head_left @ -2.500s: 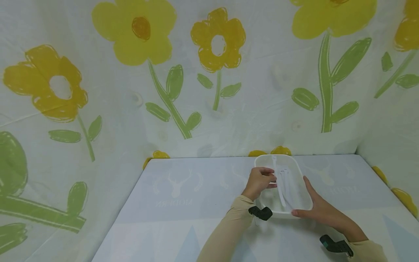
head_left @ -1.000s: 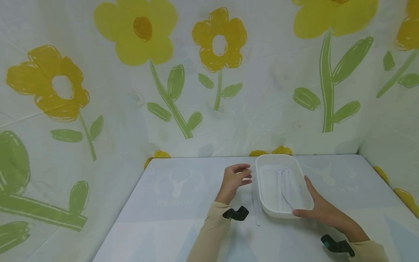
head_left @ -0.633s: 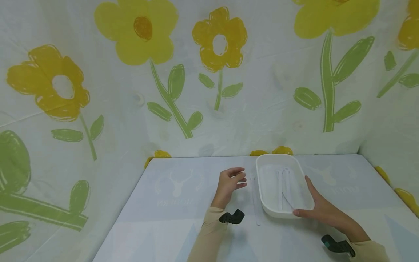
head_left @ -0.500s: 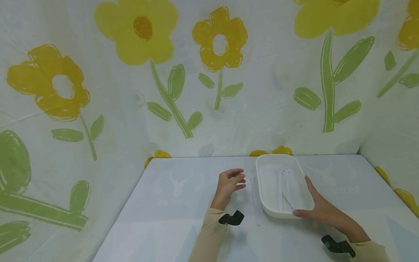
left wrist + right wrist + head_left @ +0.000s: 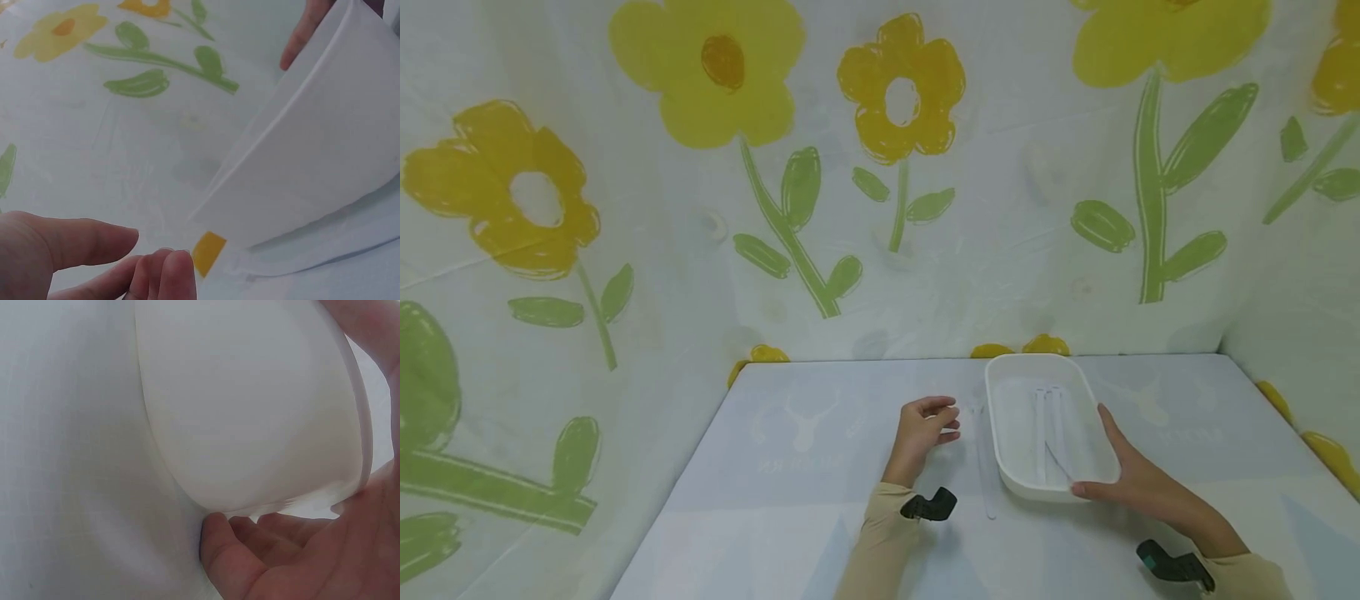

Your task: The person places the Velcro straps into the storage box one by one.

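A white rectangular container [image 5: 1017,417] with rounded corners stands on the table. Inside lie several slim white sticks [image 5: 1041,437], side by side; their kind is too faint to tell. My right hand [image 5: 1150,483] grips the container's near right corner, thumb over the rim, and the right wrist view shows its fingers [image 5: 228,550] under the wall. Left of the container hovers my left hand [image 5: 919,433], fingers loosely bent, with nothing between thumb and fingertips [image 5: 178,275]. Between that hand and the container, another slim pale stick [image 5: 983,471] with a rounded near end lies on the table.
The pale patterned table [image 5: 760,483] reaches back to a flower-printed cloth [image 5: 970,275], which also hangs at both sides. A black wrist device [image 5: 929,504] sits on the left sleeve and another [image 5: 1172,562] on the right.
My left hand has let go of a white stick in the container, drawn out over its left rim and moved left, then slightly nearer. The right hand and container have stayed in place.
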The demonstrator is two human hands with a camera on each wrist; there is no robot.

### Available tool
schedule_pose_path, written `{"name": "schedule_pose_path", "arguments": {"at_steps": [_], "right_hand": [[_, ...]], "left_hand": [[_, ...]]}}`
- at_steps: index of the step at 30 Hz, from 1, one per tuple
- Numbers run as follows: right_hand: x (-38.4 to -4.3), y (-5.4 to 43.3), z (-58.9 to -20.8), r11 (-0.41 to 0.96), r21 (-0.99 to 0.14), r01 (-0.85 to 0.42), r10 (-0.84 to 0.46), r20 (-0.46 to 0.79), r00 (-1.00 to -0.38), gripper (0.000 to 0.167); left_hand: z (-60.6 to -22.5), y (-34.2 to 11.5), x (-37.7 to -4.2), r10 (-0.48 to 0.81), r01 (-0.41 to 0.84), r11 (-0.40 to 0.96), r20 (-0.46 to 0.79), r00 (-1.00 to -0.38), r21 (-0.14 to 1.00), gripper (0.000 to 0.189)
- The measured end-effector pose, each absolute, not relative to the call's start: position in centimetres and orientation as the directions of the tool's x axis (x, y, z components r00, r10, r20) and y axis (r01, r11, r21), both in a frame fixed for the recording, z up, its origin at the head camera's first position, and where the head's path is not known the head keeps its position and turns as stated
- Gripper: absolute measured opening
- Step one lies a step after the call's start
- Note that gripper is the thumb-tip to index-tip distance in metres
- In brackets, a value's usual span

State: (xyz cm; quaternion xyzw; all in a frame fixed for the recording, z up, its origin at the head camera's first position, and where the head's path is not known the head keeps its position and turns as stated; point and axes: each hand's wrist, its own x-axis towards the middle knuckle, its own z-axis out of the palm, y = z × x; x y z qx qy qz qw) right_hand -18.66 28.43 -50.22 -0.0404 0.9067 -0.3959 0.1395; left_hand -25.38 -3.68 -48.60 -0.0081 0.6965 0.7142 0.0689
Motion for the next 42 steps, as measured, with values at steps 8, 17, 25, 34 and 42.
{"name": "schedule_pose_path", "arguments": {"at_steps": [8, 17, 25, 34, 42], "right_hand": [[-18.7, 28.4, -50.3, 0.688, -0.725, 0.043, -0.181, -0.228, -0.957, 0.139], [-18.6, 28.5, -50.1, 0.688, -0.725, 0.027, -0.186, -0.211, -0.960, 0.137], [-18.7, 28.4, -50.1, 0.686, -0.727, 0.029, -0.186, -0.213, -0.959, 0.137], [-18.5, 28.5, -50.1, 0.680, -0.733, 0.010, -0.189, -0.189, -0.964, 0.137], [-18.7, 28.4, -50.2, 0.678, -0.734, 0.029, -0.190, -0.213, -0.958, 0.138]], "left_hand": [[-49.2, -3.4, -25.3, 0.096, -0.117, -0.006, -0.116, -0.989, 0.993, 0.032], [-49.6, -3.1, -25.5, 0.115, -0.124, 0.027, -0.126, -0.985, 0.992, 0.031], [-50.2, -2.4, -25.5, 0.116, -0.124, 0.109, -0.137, -0.984, 0.986, 0.027], [-51.0, -1.9, -25.4, 0.087, -0.142, 0.174, -0.158, -0.984, 0.975, 0.022], [-51.4, -1.7, -25.3, 0.067, -0.136, 0.260, -0.158, -0.985, 0.956, 0.021]]}}
